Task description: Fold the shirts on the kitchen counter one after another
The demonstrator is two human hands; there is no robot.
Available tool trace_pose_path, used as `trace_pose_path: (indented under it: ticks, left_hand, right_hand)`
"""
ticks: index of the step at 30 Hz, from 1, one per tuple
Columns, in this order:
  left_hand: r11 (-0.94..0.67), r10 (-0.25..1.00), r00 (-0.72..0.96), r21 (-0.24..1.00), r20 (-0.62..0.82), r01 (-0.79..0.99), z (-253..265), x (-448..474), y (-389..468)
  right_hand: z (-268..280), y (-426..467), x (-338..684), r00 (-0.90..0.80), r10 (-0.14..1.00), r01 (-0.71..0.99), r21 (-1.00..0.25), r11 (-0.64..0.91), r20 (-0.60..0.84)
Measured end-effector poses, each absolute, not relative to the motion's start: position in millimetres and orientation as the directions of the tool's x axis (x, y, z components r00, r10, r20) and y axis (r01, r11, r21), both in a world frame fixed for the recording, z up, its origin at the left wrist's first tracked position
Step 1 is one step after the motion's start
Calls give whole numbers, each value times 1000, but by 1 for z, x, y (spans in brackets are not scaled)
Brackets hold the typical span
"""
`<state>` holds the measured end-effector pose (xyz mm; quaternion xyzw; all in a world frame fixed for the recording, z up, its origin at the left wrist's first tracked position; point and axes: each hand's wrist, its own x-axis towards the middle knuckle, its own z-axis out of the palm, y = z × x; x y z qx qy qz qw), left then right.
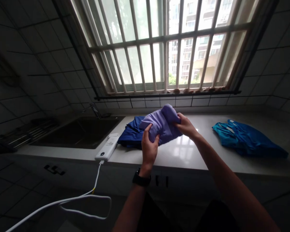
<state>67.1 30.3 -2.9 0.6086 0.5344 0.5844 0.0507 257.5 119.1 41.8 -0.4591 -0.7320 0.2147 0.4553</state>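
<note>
A bundled purple cloth garment (160, 124) is held up above the counter between my two hands; its exact kind cannot be made out. My left hand (149, 148) grips its lower left part, thumb and fingers apart around the fabric. At its right edge, my right hand (186, 126) pinches the cloth, with some fingers hidden behind it. Just behind and to the left, a dark blue folded garment (130, 137) lies on the counter, partly covered from view by the purple one.
A white power strip (108, 146) with a white cable (96, 178) lies left of the blue garment. Further left is a dark sink (74, 132) with a tap (95, 110). Blue and teal garments (246, 138) lie on the counter (195, 158) at right. A barred window (164, 38) stands behind.
</note>
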Motion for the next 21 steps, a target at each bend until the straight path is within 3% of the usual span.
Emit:
trace_pose_path:
  ticks: [3, 5, 8, 11, 15, 19, 21]
  left_hand:
    - [-324, 574, -388, 635, 721, 701, 25, 39, 53]
    - [-210, 583, -473, 685, 660, 697, 26, 28, 66]
    - [5, 740, -529, 783, 416, 622, 4, 21, 72]
    - [183, 811, -516, 717, 277, 673, -23, 22, 61]
    - [132, 741, -443, 537, 504, 833, -34, 24, 48]
    - [7, 663, -321, 424, 676, 906, -24, 20, 53]
    - [-41, 674, -258, 383, 692, 923, -19, 18, 62]
  right_hand:
    - [95, 150, 204, -170, 779, 555, -594, 582, 604]
    - [113, 161, 169, -150, 771, 669, -511, 540, 619]
    - [101, 158, 128, -299, 820, 727, -439, 527, 489]
    - [54, 145, 107, -470, 832, 740, -382, 553, 294]
    - [6, 138, 98, -504, 856, 774, -381, 506, 114]
    - [12, 139, 104, -519, 848, 753, -414, 511, 104]
    - [23, 126, 120, -487, 850, 696, -499, 517, 201]
